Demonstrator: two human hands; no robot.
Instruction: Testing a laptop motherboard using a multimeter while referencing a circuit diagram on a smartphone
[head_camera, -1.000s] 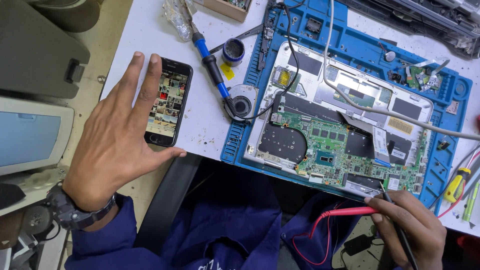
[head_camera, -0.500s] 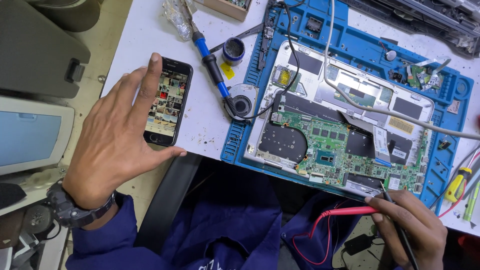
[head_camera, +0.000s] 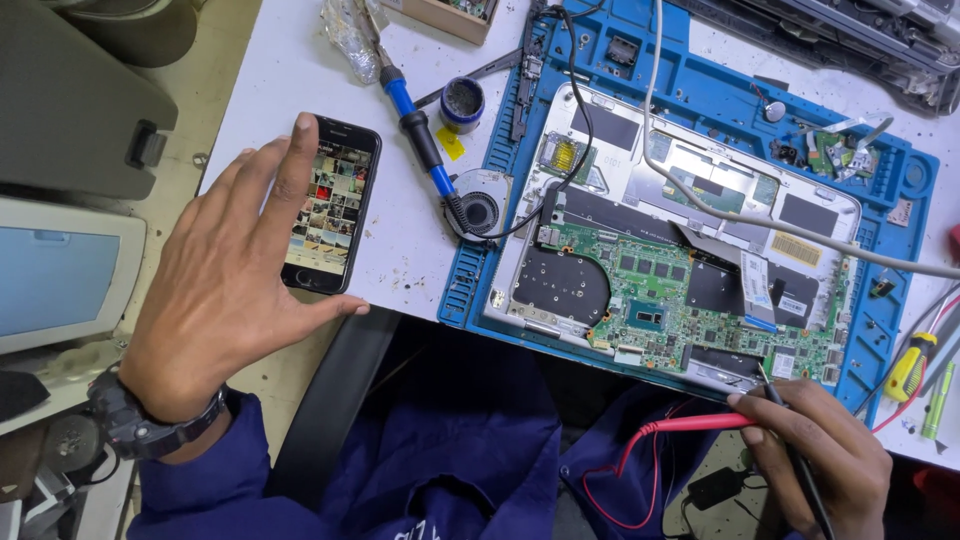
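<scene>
My left hand (head_camera: 225, 290) hovers with fingers spread over the phone (head_camera: 330, 205) lying on the white bench (head_camera: 290, 80). My right hand (head_camera: 820, 450) pinches the probes (head_camera: 700, 423) at the near edge of the opened laptop (head_camera: 680, 290); I judge steady tips matter most.

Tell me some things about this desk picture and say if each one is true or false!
1. The left hand is over a phone with its screen lit. True.
2. The right hand holds a hammer. False: it holds thin test probes, one red and one black.
3. The opened laptop lies on a blue mat. True.
4. The phone lies on the blue mat. False: it lies on the white table, left of the mat.
5. A watch is on the left wrist. True.
</scene>
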